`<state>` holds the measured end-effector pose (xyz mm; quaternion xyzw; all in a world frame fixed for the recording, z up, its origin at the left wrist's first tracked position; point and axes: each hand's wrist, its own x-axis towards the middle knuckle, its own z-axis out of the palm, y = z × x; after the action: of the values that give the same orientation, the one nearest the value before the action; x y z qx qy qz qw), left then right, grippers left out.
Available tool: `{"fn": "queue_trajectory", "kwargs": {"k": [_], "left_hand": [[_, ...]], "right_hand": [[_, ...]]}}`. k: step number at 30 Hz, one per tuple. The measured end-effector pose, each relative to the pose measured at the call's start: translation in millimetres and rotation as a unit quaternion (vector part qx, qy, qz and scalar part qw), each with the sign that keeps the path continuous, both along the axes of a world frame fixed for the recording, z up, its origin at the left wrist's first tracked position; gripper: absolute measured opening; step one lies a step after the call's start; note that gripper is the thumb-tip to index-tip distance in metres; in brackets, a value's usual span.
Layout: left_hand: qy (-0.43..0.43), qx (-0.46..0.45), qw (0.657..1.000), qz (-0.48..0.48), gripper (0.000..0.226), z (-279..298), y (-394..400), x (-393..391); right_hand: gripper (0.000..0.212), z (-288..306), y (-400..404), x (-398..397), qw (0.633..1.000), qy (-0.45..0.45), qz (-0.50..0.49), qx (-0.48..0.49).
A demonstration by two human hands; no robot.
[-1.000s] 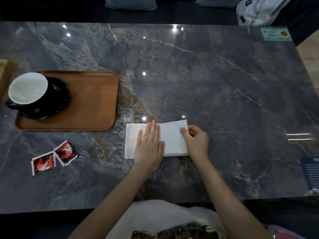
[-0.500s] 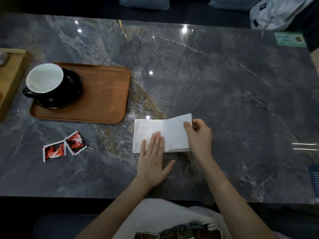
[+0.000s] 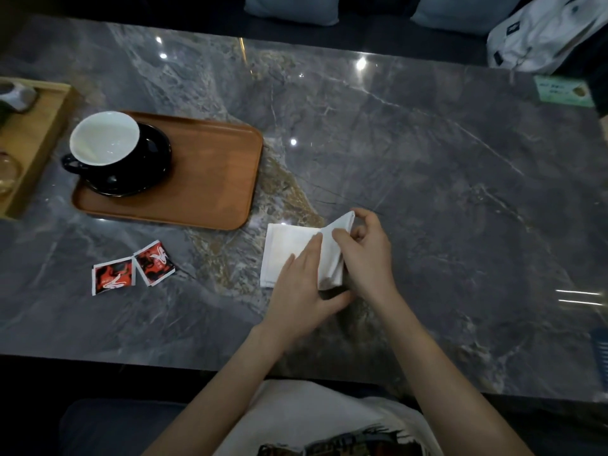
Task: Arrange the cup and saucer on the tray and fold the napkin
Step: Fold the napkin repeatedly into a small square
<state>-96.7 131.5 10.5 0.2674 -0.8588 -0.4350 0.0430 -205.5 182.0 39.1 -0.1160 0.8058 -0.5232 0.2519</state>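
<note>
A white napkin (image 3: 285,248) lies on the grey marble table near its front edge. My right hand (image 3: 365,255) pinches the napkin's right end and holds it lifted and turned over toward the left. My left hand (image 3: 302,291) rests flat with its fingertips on the napkin's middle, pinning it down. A black cup with a white inside (image 3: 105,139) stands on a black saucer (image 3: 151,166) at the left end of a brown wooden tray (image 3: 210,179), left of the napkin.
Two red and black sachets (image 3: 131,269) lie on the table below the tray. A light wooden tray (image 3: 36,133) with small items sits at the left edge. A green card (image 3: 562,92) and a white bag (image 3: 539,31) are at the far right.
My right hand has lifted the napkin's right end and swung it up toward the left. My left hand slid down and right along the napkin. The view has shifted left.
</note>
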Motion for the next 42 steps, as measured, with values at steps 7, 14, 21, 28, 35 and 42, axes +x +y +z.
{"fn": "queue_trajectory", "kwargs": {"k": [7, 14, 21, 28, 35, 42], "left_hand": [[0.050, -0.046, 0.987, 0.144, 0.057, 9.3, 1.5, -7.5], [0.068, -0.065, 0.979, 0.184, 0.049, 6.8, -3.0, 5.3], [0.046, -0.012, 0.966, 0.254, 0.061, 3.6, -6.8, 22.6], [-0.020, -0.015, 0.957, 0.289, 0.020, 1.8, -15.0, 31.3], [-0.039, 0.068, 0.941, 0.329, 0.036, -14.3, -28.1, 40.8], [-0.179, 0.068, 0.937, 0.291, 0.053, -22.5, -39.1, 47.1]], "right_hand": [[0.020, -1.7, -15.6, 0.4, 0.998, -0.028, 0.053, -0.008], [0.033, -7.3, -21.0, -24.7, 0.951, 0.132, 0.277, 0.044], [0.019, -15.9, -50.2, -19.8, 0.938, 0.078, 0.333, 0.054], [0.020, -42.2, -66.6, -0.9, 0.920, 0.188, 0.335, 0.078], [0.023, -60.2, -72.6, 18.5, 0.927, 0.243, 0.266, 0.100], [0.023, -75.0, -81.5, 25.8, 0.912, 0.287, 0.260, 0.135]]}}
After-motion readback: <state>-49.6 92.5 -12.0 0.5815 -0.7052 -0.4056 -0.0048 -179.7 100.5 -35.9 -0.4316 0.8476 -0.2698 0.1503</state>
